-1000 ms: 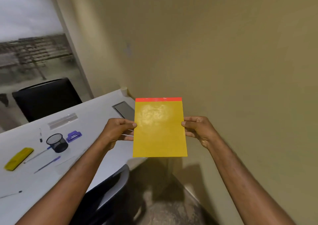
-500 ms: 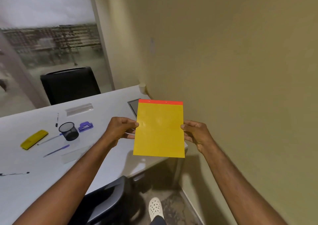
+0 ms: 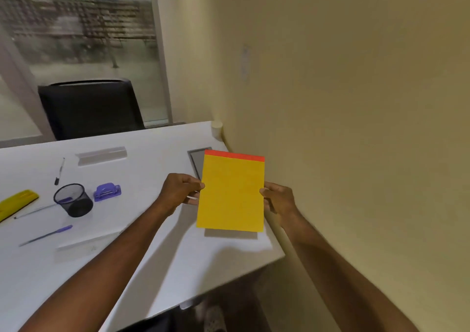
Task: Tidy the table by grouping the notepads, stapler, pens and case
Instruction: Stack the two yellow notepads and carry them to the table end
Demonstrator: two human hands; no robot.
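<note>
- Now, left to right: yellow case (image 3: 15, 202) lies at the far left edge of the white table (image 3: 157, 260), partly cut off by the frame.
- Black marker (image 3: 59, 171) sits behind the mesh pen cup (image 3: 73, 200); one pen (image 3: 34, 211) runs up to the cup's base, a purple pen (image 3: 47, 235) lies loose nearer you.
- Purple stapler (image 3: 107, 192) just right of the cup; clear plastic strips lie behind and in front of it, too blurred to name.
- Your left hand (image 3: 181, 192) pinches the left edge of the yellow notepad (image 3: 232, 194), thumb on the face, fingers curled behind.
- Your right hand (image 3: 277, 200) pinches the right edge the same way.
- Notepad is held up off the table near its right end, close to the wall, red binding strip on top; a grey flat item (image 3: 197, 161) shows behind it.
- Step, as I judge it: pad is in hand, not yet placed. Next move calls for carrying it left toward the stapler, pens and case and laying it flat beside them.
- Writing: none readable on the pad, stapler or case.
</note>
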